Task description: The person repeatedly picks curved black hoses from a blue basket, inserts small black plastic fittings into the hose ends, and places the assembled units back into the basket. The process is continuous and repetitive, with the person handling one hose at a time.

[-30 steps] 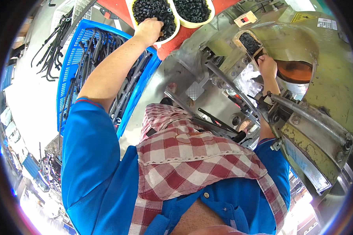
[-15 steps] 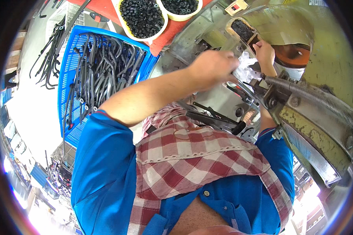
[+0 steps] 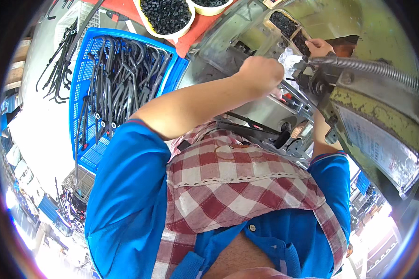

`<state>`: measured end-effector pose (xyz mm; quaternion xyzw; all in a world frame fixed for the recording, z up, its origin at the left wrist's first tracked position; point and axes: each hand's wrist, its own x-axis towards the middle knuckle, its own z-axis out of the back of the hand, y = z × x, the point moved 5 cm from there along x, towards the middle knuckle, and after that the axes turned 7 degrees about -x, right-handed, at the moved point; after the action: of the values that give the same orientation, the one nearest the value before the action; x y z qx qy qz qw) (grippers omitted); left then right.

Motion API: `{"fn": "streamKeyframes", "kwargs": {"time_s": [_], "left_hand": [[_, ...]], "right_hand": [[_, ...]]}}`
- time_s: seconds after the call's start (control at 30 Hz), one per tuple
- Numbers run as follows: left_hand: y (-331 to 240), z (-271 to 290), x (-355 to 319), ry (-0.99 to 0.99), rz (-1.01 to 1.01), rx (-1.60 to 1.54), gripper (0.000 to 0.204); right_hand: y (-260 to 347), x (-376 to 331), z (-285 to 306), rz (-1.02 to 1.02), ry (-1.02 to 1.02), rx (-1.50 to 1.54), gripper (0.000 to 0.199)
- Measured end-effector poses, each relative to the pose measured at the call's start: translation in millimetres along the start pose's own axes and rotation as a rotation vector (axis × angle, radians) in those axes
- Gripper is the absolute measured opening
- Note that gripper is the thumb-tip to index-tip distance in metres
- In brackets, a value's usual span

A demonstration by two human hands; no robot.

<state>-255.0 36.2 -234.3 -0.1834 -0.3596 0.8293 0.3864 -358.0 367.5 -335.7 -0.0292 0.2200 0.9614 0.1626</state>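
My left hand (image 3: 261, 77) is closed in a fist beside the machine, left of a bunched piece of clear plastic (image 3: 289, 60). What it holds, if anything, is hidden. Beyond the machine's spring, my right hand (image 3: 320, 47) has thumb and fingers drawn together at the near compartment of a narrow parts tray (image 3: 267, 22). Whatever lies between those fingertips is too small to make out. Small black parts (image 3: 284, 24) fill the tray's far compartment. A metal linkage (image 3: 319, 86) stands between my two forearms.
A blue plastic basket (image 3: 79, 100) of bent black metal rods (image 3: 125, 79) stands to the left. Farther back, a tub (image 3: 165, 33) of black pieces rests on a red surface (image 3: 121, 8). The coil spring (image 3: 370, 67) and green machine arm (image 3: 372, 111) occupy the right side.
The view has shifted slightly. My left fist has drawn a little away from the tray, toward my body. My right hand has turned and keeps its fingertips by the tray's near compartment.
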Motion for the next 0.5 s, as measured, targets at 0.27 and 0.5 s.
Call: {"fn": "streamKeyframes", "kwargs": {"time_s": [0.27, 0.5], "left_hand": [[88.0, -77.5, -124.7, 0.257, 0.162, -0.353, 0.014], [104.2, -31.1, -106.0, -0.012, 0.497, -1.052, 0.013]], "right_hand": [[18.2, -21.6, -1.8, 0.091, 0.044, 0.044, 0.029], [26.3, -54.4, 6.7, 0.141, -0.014, 0.048, 0.027]]}}
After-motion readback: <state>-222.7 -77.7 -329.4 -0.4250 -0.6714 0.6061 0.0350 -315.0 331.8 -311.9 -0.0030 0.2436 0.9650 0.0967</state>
